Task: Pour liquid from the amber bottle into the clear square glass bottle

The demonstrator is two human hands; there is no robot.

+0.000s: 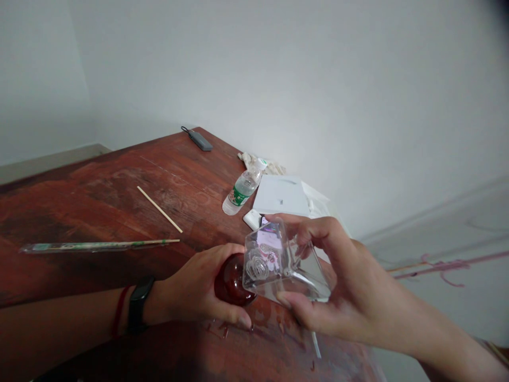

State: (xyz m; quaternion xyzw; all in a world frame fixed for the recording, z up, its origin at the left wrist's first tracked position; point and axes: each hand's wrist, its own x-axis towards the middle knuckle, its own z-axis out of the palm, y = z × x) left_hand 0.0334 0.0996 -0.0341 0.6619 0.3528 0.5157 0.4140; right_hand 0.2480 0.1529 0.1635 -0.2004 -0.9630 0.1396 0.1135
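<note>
Head view: left hand (194,281) part-curled round glossy dark red object (230,286), thumb along near side; cannot tell if object rests on tabletop (99,201). Right hand (350,281) spread wider, thumb and fingers gripping opposite sides of tilted clear container (274,270), which overlaps object's right edge; contact unclear.

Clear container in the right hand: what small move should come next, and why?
I'd probably steady the clear container before any bigger move: the right hand holds it tilted, and in this view its edge overlaps the red round object in the left hand. Whether they touch is hard to tell.
</note>
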